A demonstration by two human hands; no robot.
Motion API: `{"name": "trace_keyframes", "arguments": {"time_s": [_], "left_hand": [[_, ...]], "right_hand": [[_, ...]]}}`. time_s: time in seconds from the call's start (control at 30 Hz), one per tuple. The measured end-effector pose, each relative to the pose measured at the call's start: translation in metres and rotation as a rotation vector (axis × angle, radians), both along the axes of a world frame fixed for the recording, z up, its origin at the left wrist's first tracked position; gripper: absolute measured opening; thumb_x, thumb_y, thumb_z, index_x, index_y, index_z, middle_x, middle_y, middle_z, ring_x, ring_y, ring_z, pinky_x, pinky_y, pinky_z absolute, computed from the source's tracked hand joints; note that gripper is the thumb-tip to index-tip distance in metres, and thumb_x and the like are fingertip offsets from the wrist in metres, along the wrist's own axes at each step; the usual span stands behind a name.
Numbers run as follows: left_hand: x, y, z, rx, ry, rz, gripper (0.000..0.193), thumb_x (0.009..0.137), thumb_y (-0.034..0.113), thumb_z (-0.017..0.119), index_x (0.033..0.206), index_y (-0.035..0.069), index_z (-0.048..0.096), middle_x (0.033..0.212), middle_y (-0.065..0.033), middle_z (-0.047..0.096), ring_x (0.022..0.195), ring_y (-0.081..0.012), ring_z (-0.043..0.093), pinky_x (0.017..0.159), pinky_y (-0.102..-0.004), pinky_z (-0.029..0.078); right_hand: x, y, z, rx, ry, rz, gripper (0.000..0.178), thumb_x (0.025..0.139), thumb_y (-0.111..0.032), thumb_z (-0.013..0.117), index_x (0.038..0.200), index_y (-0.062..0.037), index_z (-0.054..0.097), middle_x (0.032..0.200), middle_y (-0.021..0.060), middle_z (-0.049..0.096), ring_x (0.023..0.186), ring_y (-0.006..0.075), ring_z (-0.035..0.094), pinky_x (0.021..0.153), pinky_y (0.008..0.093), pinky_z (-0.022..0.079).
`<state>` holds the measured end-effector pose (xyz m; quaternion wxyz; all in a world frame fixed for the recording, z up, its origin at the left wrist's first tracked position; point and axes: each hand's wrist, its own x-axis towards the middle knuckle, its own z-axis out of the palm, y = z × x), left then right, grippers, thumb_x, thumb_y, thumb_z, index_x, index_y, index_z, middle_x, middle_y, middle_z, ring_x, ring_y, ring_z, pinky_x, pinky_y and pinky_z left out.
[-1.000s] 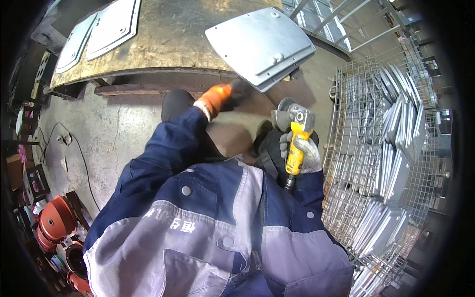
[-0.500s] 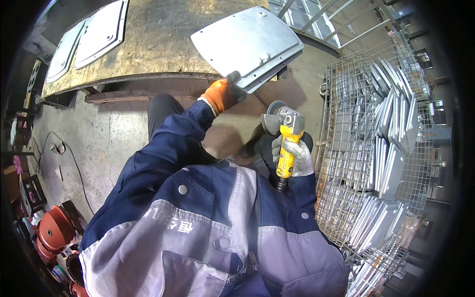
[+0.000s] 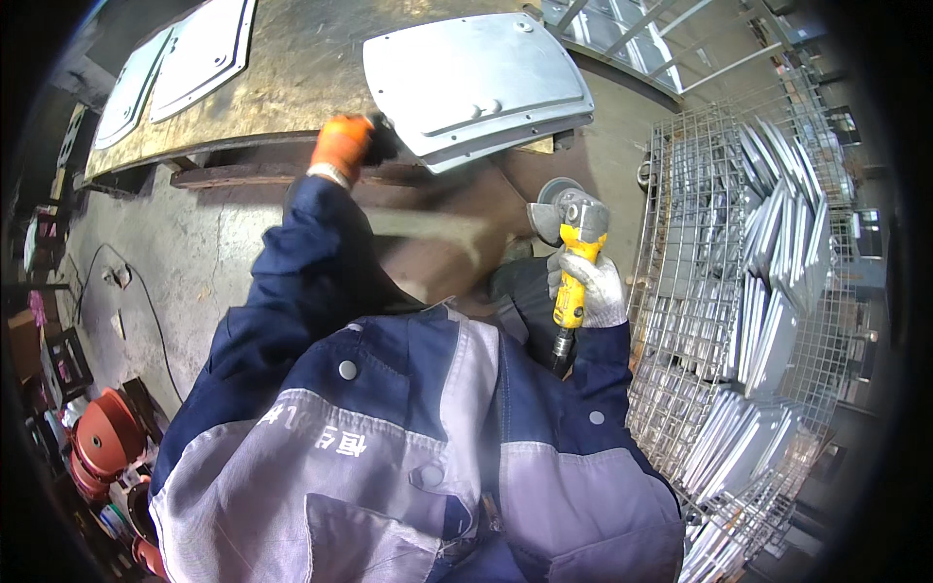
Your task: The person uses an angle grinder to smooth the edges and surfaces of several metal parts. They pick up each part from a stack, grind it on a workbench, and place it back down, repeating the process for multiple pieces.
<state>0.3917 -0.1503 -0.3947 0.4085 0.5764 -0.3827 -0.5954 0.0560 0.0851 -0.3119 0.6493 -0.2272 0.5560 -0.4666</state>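
A pale grey metal plate with rounded corners, a raised middle and small holes along its rim lies at the front right of the wooden workbench, jutting past its edge. My left hand, in an orange glove with dark fingertips, is at the plate's near left edge. Its fingers are dark and smeared, so their grip cannot be made out. My right hand, in a whitish glove, is closed round the yellow body of an angle grinder. The grinder's head and disc point away from me, clear of the plate.
Two similar plates lie at the bench's far left. On the right stands a wire mesh cage packed with upright metal plates. A black cable runs over the floor at left, near reddish round containers.
My left hand has moved left from the plate's near corner. The plate has turned, its near corner shifting left. The grinder, in my right hand, has moved slightly right and away from me.
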Motion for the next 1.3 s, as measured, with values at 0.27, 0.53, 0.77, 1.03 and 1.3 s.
{"name": "trace_keyframes", "arguments": {"time_s": [0.27,0.53,0.77,1.03,1.3], "left_hand": [[0.023,0.028,0.02,0.294,0.203,-0.402,0.051,0.095,0.04,0.049,0.123,-0.003,0.055,0.113,-0.0169,0.065,0.093,-0.0289,0.064,0.083,-0.0367,0.049],[-0.045,0.133,-0.004,-0.387,0.575,-1.021,0.037,0.092,0.003,0.058,0.128,-0.003,0.05,0.12,-0.0138,0.058,0.098,-0.0167,0.061,0.087,-0.0256,0.049],[-0.07,0.153,0.04,-0.366,0.255,-0.745,0.017,0.092,0.007,0.056,0.109,0.003,0.057,0.101,-0.0041,0.059,0.089,-0.0095,0.056,0.08,-0.0241,0.045],[-0.105,0.136,0.008,-0.969,-0.154,-0.89,0.034,0.095,0.015,0.054,0.125,0.0,0.053,0.12,-0.0121,0.057,0.103,-0.0155,0.059,0.089,-0.0281,0.047],[-0.154,0.131,0.041,0.309,0.681,-0.589,0.04,0.093,0.03,0.061,0.12,0.001,0.056,0.107,-0.0072,0.063,0.097,-0.0138,0.059,0.086,-0.028,0.048]], "right_hand": [[0.041,-0.049,-0.005,-0.084,0.283,0.206,0.027,0.077,-0.013,0.074,0.097,-0.0008,0.06,0.069,0.0064,0.062,0.055,0.014,0.059,0.051,0.0265,0.047],[0.079,-0.099,-0.021,-0.145,0.521,0.478,0.041,0.073,-0.024,0.079,0.102,0.001,0.063,0.085,0.0093,0.067,0.074,0.0154,0.063,0.068,0.0299,0.05],[0.076,-0.112,-0.036,-0.235,0.573,0.538,0.038,0.074,-0.016,0.078,0.104,0.0018,0.063,0.087,0.008,0.066,0.076,0.0144,0.062,0.07,0.0279,0.05],[0.043,-0.118,-0.032,-0.129,0.483,0.412,0.04,0.073,-0.02,0.08,0.102,0.0024,0.064,0.091,0.0109,0.068,0.079,0.0169,0.064,0.073,0.0301,0.051],[0.007,-0.126,-0.028,-0.073,0.442,0.298,0.033,0.076,-0.016,0.078,0.101,-0.0003,0.064,0.083,0.0052,0.066,0.072,0.0116,0.061,0.065,0.0262,0.05]]}}
